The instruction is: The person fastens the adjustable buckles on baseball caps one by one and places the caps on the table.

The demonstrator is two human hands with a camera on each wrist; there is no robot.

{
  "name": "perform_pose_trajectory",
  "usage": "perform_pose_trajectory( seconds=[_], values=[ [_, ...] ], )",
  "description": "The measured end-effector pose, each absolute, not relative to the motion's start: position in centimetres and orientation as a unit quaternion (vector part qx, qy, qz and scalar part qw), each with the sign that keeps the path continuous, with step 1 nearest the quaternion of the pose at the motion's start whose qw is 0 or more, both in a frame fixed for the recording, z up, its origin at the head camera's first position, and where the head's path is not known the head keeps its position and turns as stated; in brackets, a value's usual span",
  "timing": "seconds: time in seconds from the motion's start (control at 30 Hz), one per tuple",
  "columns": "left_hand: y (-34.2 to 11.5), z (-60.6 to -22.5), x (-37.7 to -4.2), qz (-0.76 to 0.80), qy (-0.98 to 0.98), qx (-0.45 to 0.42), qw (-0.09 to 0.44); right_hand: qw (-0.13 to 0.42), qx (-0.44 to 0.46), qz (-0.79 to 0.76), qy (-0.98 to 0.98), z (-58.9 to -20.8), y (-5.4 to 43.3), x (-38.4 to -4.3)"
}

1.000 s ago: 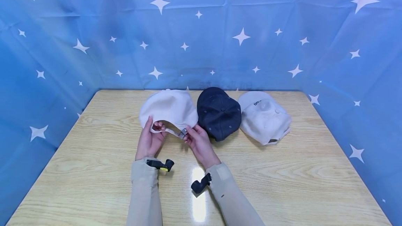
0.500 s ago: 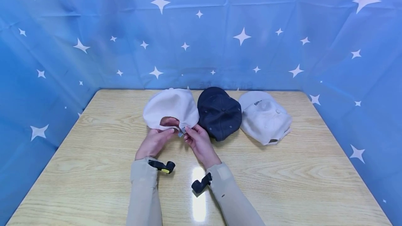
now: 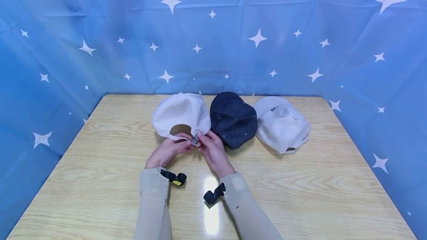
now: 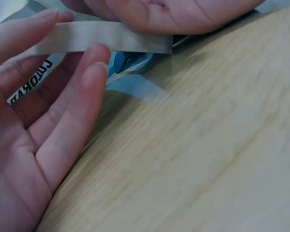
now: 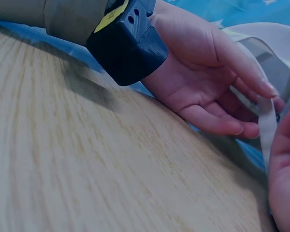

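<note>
A white cap [image 3: 181, 110] sits at the back of the table, its rear opening facing me. My left hand [image 3: 166, 151] pinches the cap's strap [image 4: 101, 37] between thumb and fingers, just left of the metal buckle [image 3: 195, 139]. On the other side, my right hand [image 3: 213, 152] pinches the cap's back edge at the buckle. The strap's free end runs past my left fingertips toward the right hand in the left wrist view. Dark lettering shows inside the cap behind my left fingers, partly covered by them.
A dark navy cap [image 3: 233, 121] stands right beside the white cap, close to my right hand. Farther right lies an off-white cap [image 3: 281, 129] with dark lettering. A blue star-patterned cloth [image 3: 213, 58] hangs behind the wooden table [image 3: 300, 195].
My left hand has let go of the left side of the cap's opening and moved right, taking the strap near the buckle. The right hand has stayed almost in place.
</note>
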State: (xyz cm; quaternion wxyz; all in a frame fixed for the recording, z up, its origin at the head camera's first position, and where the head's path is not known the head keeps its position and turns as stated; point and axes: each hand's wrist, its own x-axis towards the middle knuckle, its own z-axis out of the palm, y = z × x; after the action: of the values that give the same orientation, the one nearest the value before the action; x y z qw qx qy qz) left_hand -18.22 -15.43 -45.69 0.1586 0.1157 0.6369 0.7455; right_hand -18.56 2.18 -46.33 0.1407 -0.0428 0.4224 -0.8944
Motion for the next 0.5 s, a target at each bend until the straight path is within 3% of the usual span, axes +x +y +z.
perform_pose_trajectory(
  seconds=[0.5],
  values=[
    [-16.23, -45.47, -18.17, 0.831, 0.527, 0.094, 0.150, 0.133, -0.039, -0.874, 0.465, -46.55, 1.87, -18.56]
  ],
)
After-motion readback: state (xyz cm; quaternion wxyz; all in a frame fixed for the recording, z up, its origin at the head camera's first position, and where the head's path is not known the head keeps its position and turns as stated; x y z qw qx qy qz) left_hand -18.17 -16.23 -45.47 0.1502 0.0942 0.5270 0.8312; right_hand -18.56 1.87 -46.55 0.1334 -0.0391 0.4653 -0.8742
